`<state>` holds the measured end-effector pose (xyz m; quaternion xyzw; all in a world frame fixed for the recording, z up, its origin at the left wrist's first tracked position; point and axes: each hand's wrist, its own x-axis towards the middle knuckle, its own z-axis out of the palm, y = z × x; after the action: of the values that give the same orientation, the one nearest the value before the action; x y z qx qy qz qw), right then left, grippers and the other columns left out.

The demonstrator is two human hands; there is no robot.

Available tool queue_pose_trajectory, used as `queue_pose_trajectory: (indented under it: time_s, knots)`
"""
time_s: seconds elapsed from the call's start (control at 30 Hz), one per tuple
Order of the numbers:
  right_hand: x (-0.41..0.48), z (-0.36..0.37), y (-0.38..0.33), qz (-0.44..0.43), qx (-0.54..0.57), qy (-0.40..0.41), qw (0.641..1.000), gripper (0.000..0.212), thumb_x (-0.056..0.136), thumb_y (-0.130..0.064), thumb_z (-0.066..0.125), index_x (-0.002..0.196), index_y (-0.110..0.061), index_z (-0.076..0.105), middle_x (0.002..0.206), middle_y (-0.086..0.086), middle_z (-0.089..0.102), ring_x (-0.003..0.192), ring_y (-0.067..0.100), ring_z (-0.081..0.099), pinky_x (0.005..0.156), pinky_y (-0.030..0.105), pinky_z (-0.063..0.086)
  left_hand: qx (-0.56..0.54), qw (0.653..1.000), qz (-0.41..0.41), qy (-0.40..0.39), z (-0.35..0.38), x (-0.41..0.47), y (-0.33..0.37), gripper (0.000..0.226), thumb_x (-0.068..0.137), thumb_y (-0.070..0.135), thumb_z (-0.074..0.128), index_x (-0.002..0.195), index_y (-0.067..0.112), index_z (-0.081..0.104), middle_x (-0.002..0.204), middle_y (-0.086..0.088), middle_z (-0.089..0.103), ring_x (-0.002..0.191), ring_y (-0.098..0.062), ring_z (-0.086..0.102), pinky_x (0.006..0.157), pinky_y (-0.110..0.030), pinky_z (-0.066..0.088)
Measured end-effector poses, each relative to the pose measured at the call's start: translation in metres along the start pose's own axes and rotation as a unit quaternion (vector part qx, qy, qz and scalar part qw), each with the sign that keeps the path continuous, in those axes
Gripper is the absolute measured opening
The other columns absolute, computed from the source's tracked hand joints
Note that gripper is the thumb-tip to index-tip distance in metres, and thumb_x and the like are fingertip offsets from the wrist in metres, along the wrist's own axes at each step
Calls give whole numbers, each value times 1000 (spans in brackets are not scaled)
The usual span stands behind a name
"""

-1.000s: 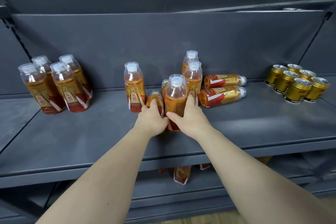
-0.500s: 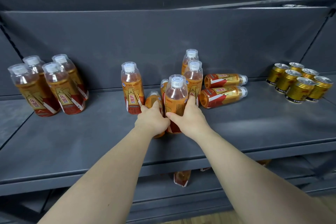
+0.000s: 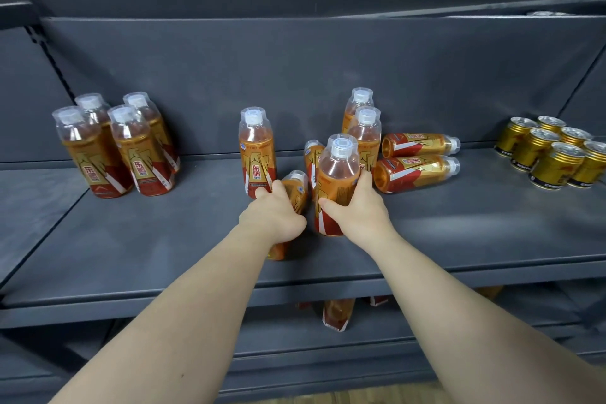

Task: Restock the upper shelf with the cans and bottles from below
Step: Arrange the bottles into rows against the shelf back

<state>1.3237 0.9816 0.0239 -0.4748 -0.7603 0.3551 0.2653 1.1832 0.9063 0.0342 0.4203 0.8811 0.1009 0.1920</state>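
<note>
On the grey upper shelf [image 3: 131, 239] my right hand [image 3: 355, 211] grips an upright orange drink bottle [image 3: 336, 174] with a clear cap. My left hand [image 3: 273, 215] is wrapped round a second, tilted bottle [image 3: 295, 188] just left of it; most of that bottle is hidden by the hand. Close behind stand one upright bottle [image 3: 257, 154] and a pair of upright bottles [image 3: 364, 128], with another leaning bottle [image 3: 311, 154] between them. Two bottles [image 3: 416, 157] lie on their sides to the right.
Several upright bottles [image 3: 114, 147] are grouped at the shelf's left. Several gold cans [image 3: 554, 154] stand at the far right. On the lower shelf, a few bottles [image 3: 337, 313] peek out under the upper shelf's front edge. A grey back panel closes the rear.
Both hands have stayed on their bottles near the middle of the shelf. My left hand's bottle now leans lower and nearer the front edge. The view has shifted slightly.
</note>
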Motion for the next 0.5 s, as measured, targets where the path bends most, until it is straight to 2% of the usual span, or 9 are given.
queue_pose_trajectory:
  time_s: [0.2, 0.3, 0.37, 0.43, 0.5]
  knots:
    - [2, 2, 0, 8, -2, -7, 1000, 89, 87, -42, 74, 152, -23, 16, 149, 1, 42, 134, 25, 47, 103, 42, 47, 61, 997, -9, 34, 9, 12, 6, 95, 87, 63, 60, 154, 22, 7, 143, -11, 43, 122, -31, 55, 90, -42, 55]
    - [5, 3, 1, 8, -5, -12, 1000, 91, 87, -43, 73, 153, -22, 14, 150, 0, 41, 135, 24, 46, 104, 42, 47, 62, 996, -2, 58, 12, 16, 4, 82, 89, 54, 62, 149, 21, 17, 136, -12, 47, 116, -31, 57, 89, -43, 57]
    - [5, 3, 2, 7, -6, -12, 1000, 90, 87, -44, 73, 152, -24, 15, 150, -1, 41, 135, 24, 46, 104, 42, 47, 39, 997, -3, 72, 10, 16, 0, 79, 92, 49, 61, 150, 20, 16, 136, -11, 48, 117, -32, 57, 88, -43, 57]
    - [5, 3, 2, 8, -7, -10, 1000, 89, 86, -45, 73, 151, -24, 16, 150, -1, 42, 134, 24, 47, 103, 43, 47, -5, 997, -9, 83, 8, 14, -5, 81, 92, 48, 60, 152, 19, 13, 137, -10, 48, 118, -32, 57, 88, -42, 56]
    - [5, 4, 2, 8, -8, -4, 1000, 89, 85, -46, 73, 151, -24, 17, 148, -1, 43, 133, 24, 48, 103, 43, 48, -74, 990, 2, 122, 7, 11, -10, 71, 90, 46, 62, 144, 19, 25, 131, -10, 52, 113, -32, 59, 87, -45, 56]
